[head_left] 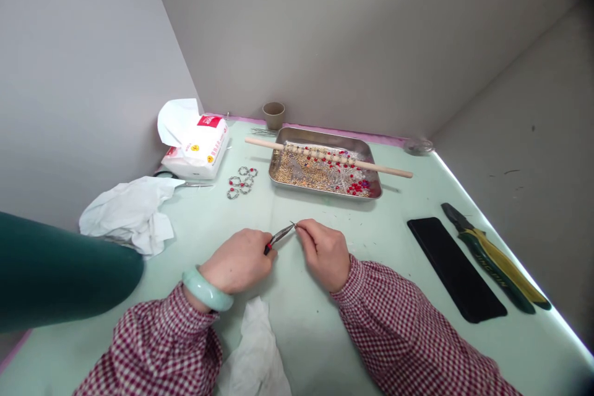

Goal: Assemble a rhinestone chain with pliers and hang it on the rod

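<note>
Here, left hand (pixel 241 260): your fingers are wrapped round the handles of the needle-nose pliers (pixel 281 236); a pale green bangle (pixel 207 289) circles that wrist.
Right hand (pixel 326 253): your thumb and forefinger are pinched narrow on a tiny piece (pixel 296 226), too small to identify.
Needle-nose pliers: they span the gap between your hands, long axis slanting away from you and rightward, out of the left fist toward the right fingertips; whether their jaws are parted, you cannot tell.
Tiny piece: it sits at the pliers' tip, right of your left fingers and a little farther off; your right hand is the nearer.
Bead tray (pixel 325 192): it stands beyond both your hands, closer to the right, with a wooden dowel (pixel 366 165) lying across it.
Beaded rings (pixel 242 184): you have them on the desk (pixel 306 334), left of the tray and beyond your left hand.
</note>
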Demonstrator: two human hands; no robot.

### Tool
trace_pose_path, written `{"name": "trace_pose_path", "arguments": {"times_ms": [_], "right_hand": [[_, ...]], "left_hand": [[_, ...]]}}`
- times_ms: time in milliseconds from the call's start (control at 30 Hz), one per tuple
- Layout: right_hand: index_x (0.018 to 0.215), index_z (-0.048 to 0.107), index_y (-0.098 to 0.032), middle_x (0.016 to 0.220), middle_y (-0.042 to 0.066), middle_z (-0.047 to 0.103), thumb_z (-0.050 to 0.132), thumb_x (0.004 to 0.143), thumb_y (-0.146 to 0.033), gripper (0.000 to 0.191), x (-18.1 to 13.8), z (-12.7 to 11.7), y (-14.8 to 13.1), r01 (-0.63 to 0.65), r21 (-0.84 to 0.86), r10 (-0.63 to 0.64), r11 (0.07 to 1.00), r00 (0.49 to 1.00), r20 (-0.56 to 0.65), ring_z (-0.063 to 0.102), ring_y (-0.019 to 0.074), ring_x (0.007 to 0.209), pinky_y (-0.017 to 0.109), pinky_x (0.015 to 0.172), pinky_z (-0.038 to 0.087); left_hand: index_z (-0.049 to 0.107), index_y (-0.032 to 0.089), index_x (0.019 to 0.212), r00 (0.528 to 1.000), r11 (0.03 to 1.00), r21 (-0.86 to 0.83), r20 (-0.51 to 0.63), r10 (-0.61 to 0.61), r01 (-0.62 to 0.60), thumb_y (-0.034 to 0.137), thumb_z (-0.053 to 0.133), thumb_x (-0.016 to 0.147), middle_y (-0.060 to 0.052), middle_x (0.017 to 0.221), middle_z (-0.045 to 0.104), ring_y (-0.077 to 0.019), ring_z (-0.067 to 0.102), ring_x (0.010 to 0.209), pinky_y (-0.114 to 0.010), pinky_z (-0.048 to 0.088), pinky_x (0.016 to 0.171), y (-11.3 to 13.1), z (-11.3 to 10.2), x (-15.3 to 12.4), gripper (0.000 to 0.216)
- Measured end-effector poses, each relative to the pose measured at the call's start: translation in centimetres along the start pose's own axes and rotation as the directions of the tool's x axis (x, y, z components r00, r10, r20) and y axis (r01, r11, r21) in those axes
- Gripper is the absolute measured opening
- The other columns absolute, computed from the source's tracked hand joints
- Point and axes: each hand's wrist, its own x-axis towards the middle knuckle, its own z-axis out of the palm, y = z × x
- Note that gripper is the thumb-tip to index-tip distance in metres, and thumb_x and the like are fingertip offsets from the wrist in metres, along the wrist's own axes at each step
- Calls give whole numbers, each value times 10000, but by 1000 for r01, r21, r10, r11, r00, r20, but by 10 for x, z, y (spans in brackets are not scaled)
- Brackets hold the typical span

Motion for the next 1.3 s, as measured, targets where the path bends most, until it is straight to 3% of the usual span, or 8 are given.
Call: {"name": "trace_pose_path", "arguments": {"times_ms": [167, 333, 533, 1067, 1300], "right_hand": [[843, 579, -172, 544, -34, 517, 452, 889, -268, 166, 6, -2, 1, -197, 385, 184, 901, 980, 71, 477, 101, 504, 217, 538, 400], [860, 586, -169, 556, -32, 520, 470, 879, -293, 171, 6, -2, 4, -256, 523, 226, 813, 966, 122, 459, 100, 514, 223, 529, 388], [865, 584, -172, 559, -33, 518, 472, 880, -307, 176, 5, -1, 5, -270, 570, 239, 776, 962, 129, 452, 99, 521, 230, 537, 386], [863, 568, -177, 563, -34, 527, 459, 888, -301, 168, 4, -2, 3, -247, 548, 217, 799, 969, 120, 459, 96, 522, 228, 544, 392], [848, 564, -180, 557, -34, 521, 453, 885, -288, 159, 4, -3, 1, -217, 513, 191, 830, 976, 103, 455, 99, 513, 229, 542, 395]], "left_hand": [[457, 182, 628, 999, 989, -144, 24, 45, -41, 345, 423, 780, 1, 601, 512, -144, 433, 576, -263, 269, 552, 1, -3, 1, 226], [486, 179, 647, 996, 975, -218, 67, 59, -43, 366, 436, 783, 10, 612, 524, -145, 453, 591, -259, 284, 556, -1, -7, 0, 237], [509, 177, 671, 993, 970, -237, 95, 77, -52, 379, 445, 783, 11, 620, 526, -147, 458, 601, -259, 282, 551, -3, -8, 0, 240], [520, 174, 690, 989, 963, -263, 117, 94, -60, 407, 435, 792, 6, 634, 539, -151, 463, 606, -261, 291, 553, -5, -8, 0, 268], [515, 174, 642, 993, 956, -285, 75, 96, -70, 390, 443, 770, 10, 592, 524, -146, 445, 572, -259, 273, 532, -5, -7, 0, 261]]}}
